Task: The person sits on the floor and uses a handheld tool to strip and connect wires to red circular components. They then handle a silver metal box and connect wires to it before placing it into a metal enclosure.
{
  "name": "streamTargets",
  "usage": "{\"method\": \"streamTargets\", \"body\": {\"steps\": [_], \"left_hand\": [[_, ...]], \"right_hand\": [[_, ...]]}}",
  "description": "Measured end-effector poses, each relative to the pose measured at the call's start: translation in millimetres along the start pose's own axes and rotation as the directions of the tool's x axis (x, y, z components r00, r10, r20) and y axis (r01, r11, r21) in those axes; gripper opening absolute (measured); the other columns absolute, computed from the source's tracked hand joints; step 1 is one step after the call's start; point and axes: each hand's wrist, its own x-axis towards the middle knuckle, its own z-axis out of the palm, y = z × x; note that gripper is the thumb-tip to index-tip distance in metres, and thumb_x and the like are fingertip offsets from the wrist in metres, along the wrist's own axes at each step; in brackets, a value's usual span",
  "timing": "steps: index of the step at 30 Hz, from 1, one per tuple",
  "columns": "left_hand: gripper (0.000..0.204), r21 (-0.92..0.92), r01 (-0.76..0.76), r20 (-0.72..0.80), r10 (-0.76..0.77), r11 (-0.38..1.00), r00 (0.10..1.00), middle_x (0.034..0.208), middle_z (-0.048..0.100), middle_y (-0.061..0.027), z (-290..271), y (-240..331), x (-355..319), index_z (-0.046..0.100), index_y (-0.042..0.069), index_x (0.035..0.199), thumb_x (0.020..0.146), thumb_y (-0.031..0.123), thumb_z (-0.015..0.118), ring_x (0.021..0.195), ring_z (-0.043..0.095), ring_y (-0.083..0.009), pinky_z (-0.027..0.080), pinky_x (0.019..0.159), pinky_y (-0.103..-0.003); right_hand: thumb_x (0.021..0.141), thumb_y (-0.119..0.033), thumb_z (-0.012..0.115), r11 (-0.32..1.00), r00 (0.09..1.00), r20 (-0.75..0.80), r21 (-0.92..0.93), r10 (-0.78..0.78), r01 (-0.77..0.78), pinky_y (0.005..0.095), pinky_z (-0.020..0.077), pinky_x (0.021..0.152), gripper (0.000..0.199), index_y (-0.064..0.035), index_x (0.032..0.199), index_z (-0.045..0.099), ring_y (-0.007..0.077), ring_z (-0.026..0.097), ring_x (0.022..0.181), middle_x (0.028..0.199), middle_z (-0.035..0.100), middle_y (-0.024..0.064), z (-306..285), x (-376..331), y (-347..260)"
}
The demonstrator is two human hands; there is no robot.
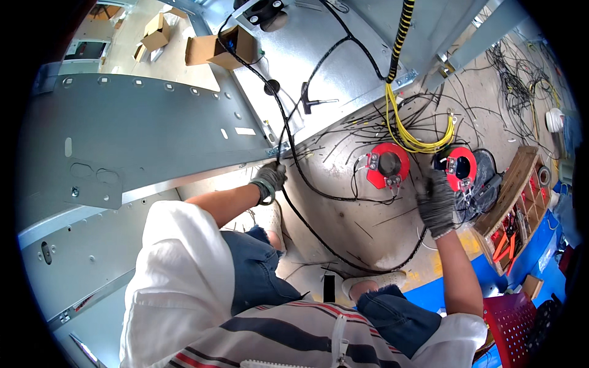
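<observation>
My left hand [270,180], in a dark grey work glove, is closed around a thin black cable below the cabinet's edge. A thicker black sleeved cable [319,236] runs down past it and loops along the floor, rising to my right hand [435,202]. That gloved hand looks closed on this cable; its fingertips are partly hidden. Beside its fingers lies a red ring-shaped current transformer [469,167] with metal terminals. To the left is a second red ring transformer [402,162], with thin black leads attached.
Yellow wires [405,138] hang from a black-and-yellow wrapped bundle [402,40]. A black-handled tool [306,101] lies on the metal panel [343,73]. Cut black wires litter the floor. At right stands a wooden toolbox [511,193] with orange-handled pliers [504,244]. Cardboard boxes [236,46] stand beyond the cabinet.
</observation>
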Motion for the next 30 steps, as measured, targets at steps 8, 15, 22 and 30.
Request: {"method": "streamTargets", "body": {"steps": [8, 15, 22, 30], "left_hand": [[0.016, -0.002, -0.189, -0.025, 0.189, 0.982, 0.982, 0.074, 0.050, -0.0070, 19.9, 35.6, -31.9, 0.046, 0.008, 0.105, 0.089, 0.009, 0.049, 0.059, 0.051, -0.0172, 0.045, 0.052, -0.029], [0.029, 0.235, -0.398, -0.250, 0.451, 0.887, 0.857, 0.081, 0.063, -0.0166, 12.9, 105.0, -14.2, 0.053, 0.000, 0.106, 0.092, 0.024, 0.043, 0.073, 0.062, -0.0240, 0.046, 0.068, -0.033], [0.027, -0.117, -0.443, -0.473, 0.343, 0.889, 0.812, 0.102, 0.061, -0.0101, -29.1, 175.7, 21.3, 0.054, 0.008, 0.112, 0.089, 0.018, 0.043, 0.095, 0.058, -0.0235, 0.044, 0.076, -0.033], [0.034, 0.339, -0.422, -0.673, 0.530, 0.841, 0.515, 0.089, 0.061, -0.0144, -69.7, 220.8, 30.7, 0.054, 0.017, 0.111, 0.078, 0.011, 0.052, 0.079, 0.060, -0.0254, 0.045, 0.070, -0.034]], "right_hand": [[0.078, -0.034, 0.060, 0.964, 0.961, 0.224, -0.245, 0.161, -0.105, 0.0390, 0.0387, 0.094, 0.061, -0.0014, 0.126, 0.041, 0.0342, 0.048, 0.111, 0.120, 0.050, 0.0216, 29.4, 14.0, 13.6], [0.078, -0.044, 0.055, 0.835, 0.762, 0.348, -0.297, 0.546, -0.463, 0.0404, 0.0425, 0.091, 0.073, 0.0016, 0.130, 0.031, 0.0342, 0.057, 0.100, 0.112, 0.056, 0.0238, 61.4, 55.6, -23.4], [0.075, -0.039, 0.061, 0.800, 0.717, 0.404, -0.067, 0.568, -0.596, 0.0357, 0.0433, 0.088, 0.062, -0.0034, 0.123, 0.046, 0.0329, 0.056, 0.101, 0.111, 0.057, 0.0206, 96.7, 49.2, 22.0], [0.076, -0.029, 0.062, 0.916, 0.886, 0.324, 0.111, 0.332, -0.384, 0.0372, 0.0456, 0.080, 0.046, -0.0042, 0.114, 0.051, 0.0320, 0.059, 0.093, 0.101, 0.060, 0.0195, 37.3, 11.1, -12.4]]}}
